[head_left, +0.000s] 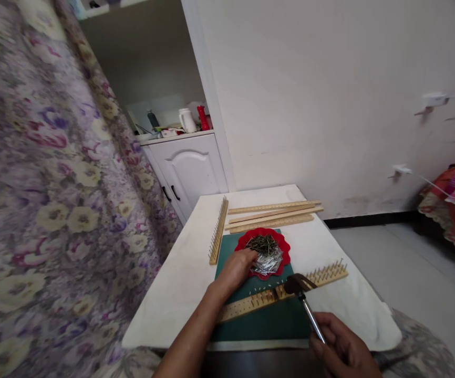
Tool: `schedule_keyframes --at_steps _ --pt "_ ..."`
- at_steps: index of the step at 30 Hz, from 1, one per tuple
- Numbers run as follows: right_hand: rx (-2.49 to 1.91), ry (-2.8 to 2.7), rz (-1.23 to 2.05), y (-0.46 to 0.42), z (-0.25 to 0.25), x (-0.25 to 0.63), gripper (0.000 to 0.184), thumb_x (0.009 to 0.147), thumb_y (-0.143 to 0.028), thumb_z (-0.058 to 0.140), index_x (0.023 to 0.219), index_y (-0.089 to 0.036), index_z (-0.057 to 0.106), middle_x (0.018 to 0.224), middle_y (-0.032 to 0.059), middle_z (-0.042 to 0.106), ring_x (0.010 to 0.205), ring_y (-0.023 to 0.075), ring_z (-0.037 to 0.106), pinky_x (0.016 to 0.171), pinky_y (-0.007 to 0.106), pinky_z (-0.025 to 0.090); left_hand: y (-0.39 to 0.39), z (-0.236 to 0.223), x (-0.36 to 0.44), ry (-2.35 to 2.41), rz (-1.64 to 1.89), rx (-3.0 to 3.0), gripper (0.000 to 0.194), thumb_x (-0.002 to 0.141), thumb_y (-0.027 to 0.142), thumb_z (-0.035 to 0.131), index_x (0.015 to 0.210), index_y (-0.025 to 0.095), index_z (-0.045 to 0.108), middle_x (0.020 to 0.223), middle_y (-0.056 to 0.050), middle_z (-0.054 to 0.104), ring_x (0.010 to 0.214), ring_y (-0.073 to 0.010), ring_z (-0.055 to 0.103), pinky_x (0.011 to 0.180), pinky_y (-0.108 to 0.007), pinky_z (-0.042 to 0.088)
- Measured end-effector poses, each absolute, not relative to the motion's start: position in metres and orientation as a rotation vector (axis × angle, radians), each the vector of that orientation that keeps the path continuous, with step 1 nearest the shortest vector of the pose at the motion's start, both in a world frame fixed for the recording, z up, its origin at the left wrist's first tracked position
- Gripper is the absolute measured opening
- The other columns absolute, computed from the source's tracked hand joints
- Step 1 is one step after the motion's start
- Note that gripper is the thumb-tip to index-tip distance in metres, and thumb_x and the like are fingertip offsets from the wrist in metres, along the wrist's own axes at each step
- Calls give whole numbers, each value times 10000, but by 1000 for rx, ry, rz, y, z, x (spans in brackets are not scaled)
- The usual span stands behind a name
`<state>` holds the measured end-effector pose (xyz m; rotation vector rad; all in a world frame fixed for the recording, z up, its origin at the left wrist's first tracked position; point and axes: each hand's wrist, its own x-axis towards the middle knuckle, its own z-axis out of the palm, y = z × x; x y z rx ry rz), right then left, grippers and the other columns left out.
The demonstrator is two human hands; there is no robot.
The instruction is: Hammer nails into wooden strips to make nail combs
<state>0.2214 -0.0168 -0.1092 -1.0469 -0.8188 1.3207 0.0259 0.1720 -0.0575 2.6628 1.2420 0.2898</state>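
Note:
My left hand point(237, 268) reaches into a red scalloped dish point(280, 240) holding a heap of small nails point(266, 253); its fingers are curled at the pile, and what they pinch is hidden. My right hand point(340, 346) grips the metal handle of a hammer point(300, 291), whose dark head rests over a wooden strip studded with nails point(290, 289). That strip lies slantwise across a dark green mat point(267, 323) in front of me.
A second nailed strip point(218, 230) lies at the mat's left. Several plain wooden slats point(275, 214) lie at the far end of the white table point(172, 294). A floral curtain hangs left, a white cabinet point(188, 168) stands behind, and striped bedding point(454, 205) is at the right.

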Motion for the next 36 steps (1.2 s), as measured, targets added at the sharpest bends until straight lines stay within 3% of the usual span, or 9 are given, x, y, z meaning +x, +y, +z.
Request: schedule_keyframes --at_steps 6,15,18,21,23,26,28,31,36 --pt "-1062 -868 1206 -7 -85 210 348 684 -388 714 956 -222 575 641 -36 613 584 152 563 554 233 442 114 -45 23 1132 814 2305 157 857 147 462 855 182 615 857 -32 612 816 -149 564 731 -230 402" --pt "-1100 -1018 1225 -14 -83 200 326 717 -319 694 995 -218 557 695 -24 633 695 173 616 613 230 503 11 -60 33 1072 871 2082 106 782 97 553 755 177 617 744 -12 574 697 -126 525 618 -215 363" --pt "-1129 -988 1281 -23 -84 197 343 708 -334 702 993 -212 555 680 -31 618 616 151 594 475 187 464 5 -69 33 1070 934 1952 75 760 131 586 737 177 640 723 -15 573 659 -121 515 586 -213 360" --pt "-1116 -904 1304 -30 -82 192 385 702 -373 710 1015 -223 543 661 -49 580 462 92 489 336 144 340 0 -85 38 1015 1011 1548 82 721 246 661 698 169 646 686 -15 581 583 -115 525 545 -217 388" --pt "-1090 -864 1292 -32 -80 189 381 701 -369 719 1009 -225 547 652 -56 577 425 64 440 345 140 333 -4 -100 44 934 1063 1242 158 672 305 706 680 162 640 627 -7 582 522 -112 524 516 -224 405" --pt "-1065 -852 1269 -34 -78 184 350 693 -353 733 972 -216 572 641 -47 590 497 90 502 406 157 381 -10 -120 55 837 1167 1000 226 622 353 735 661 156 631 564 3 569 484 -114 517 493 -230 407" --pt "-1062 -859 1261 -35 -79 183 338 690 -358 734 953 -209 583 628 -37 593 525 106 519 391 154 369 -12 -124 58 818 1222 980 244 628 374 726 655 155 622 588 4 565 493 -113 518 491 -231 406" --pt "-1089 -869 1266 -36 -81 183 346 714 -400 705 975 -213 575 633 -40 587 432 69 434 325 131 299 -8 -114 49 912 1297 1059 232 691 379 675 682 160 601 651 9 555 541 -109 516 533 -228 411" --pt "-1139 -891 1258 -37 -84 192 384 732 -472 661 1003 -232 533 601 -51 566 402 77 396 303 139 335 24 -96 12 1374 1326 1457 164 799 316 573 730 169 595 700 9 546 692 -132 513 640 -218 398"
